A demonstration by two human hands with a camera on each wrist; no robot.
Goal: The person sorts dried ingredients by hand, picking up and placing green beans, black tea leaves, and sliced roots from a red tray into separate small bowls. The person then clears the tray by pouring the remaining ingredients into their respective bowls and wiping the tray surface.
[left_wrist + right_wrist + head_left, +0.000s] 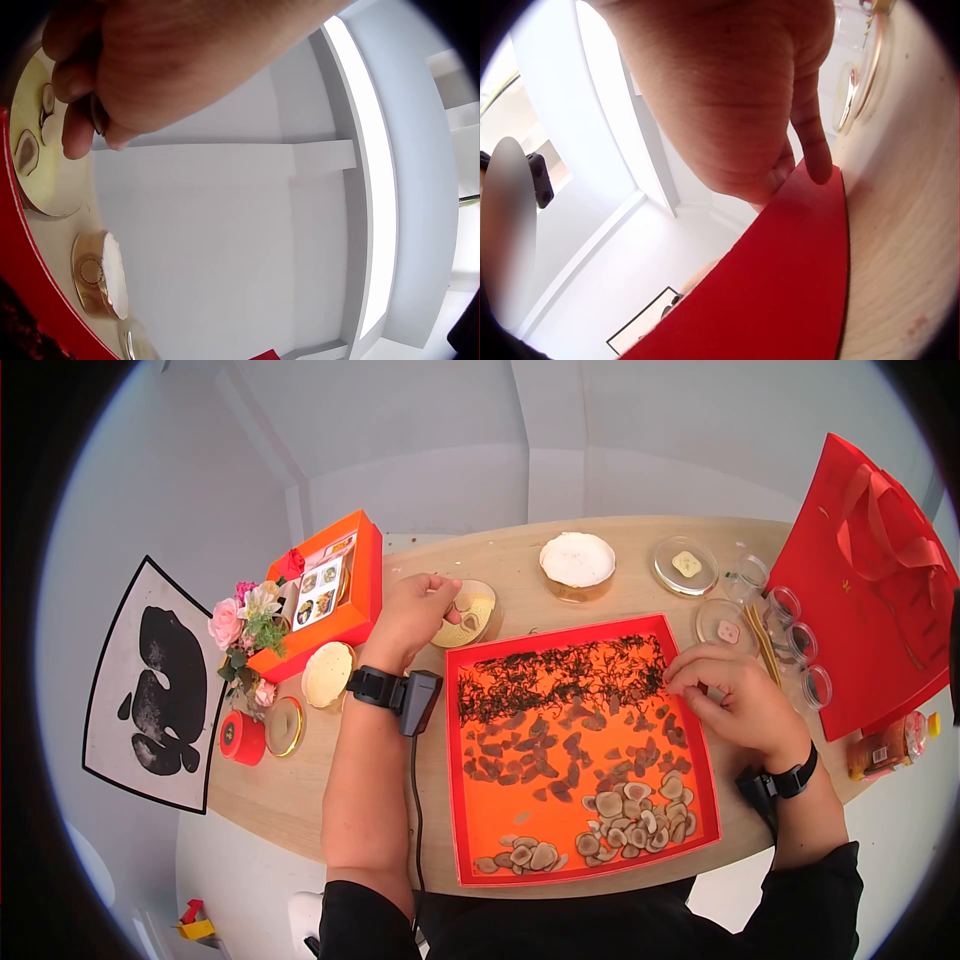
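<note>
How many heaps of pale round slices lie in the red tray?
2: a smaller heap at the near left, a larger heap at the near right.

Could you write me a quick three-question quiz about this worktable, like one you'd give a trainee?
1. True or false: in the red tray, the round slices lie nearer the person than the dark shreds.
2. Which hand is at the tray's rim?
(a) left hand
(b) right hand
3. Fill the gap: the tall bag on the person's right is coloured ____.

Key: 1 true; 2 b; 3 red
</note>
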